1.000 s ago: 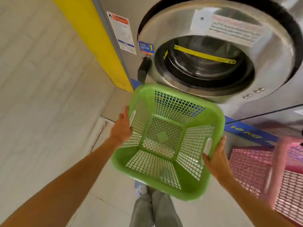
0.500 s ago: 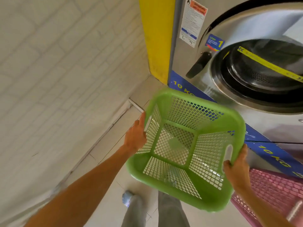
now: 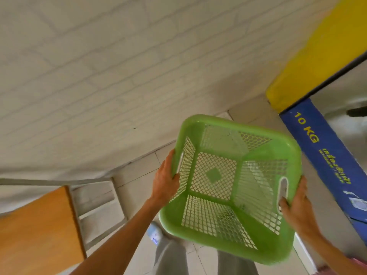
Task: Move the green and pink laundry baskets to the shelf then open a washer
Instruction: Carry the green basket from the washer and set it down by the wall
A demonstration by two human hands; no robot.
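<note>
View: swings left since a second ago; the white brick wall (image 3: 119,76) now fills the upper left of the frame.
Steel washer front with blue "10 KG" band (image 3: 325,155): slides to the right edge; its round door is out of view.
Orange wooden shelf top on a grey metal frame (image 3: 37,231): comes into view at lower left.
Pink mesh plastic laundry basket (image 3: 357,264): only a sliver remains at the lower right corner.
Green mesh plastic laundry basket (image 3: 264,247): now carried over the floor tiles, away from the washer door.
</note>
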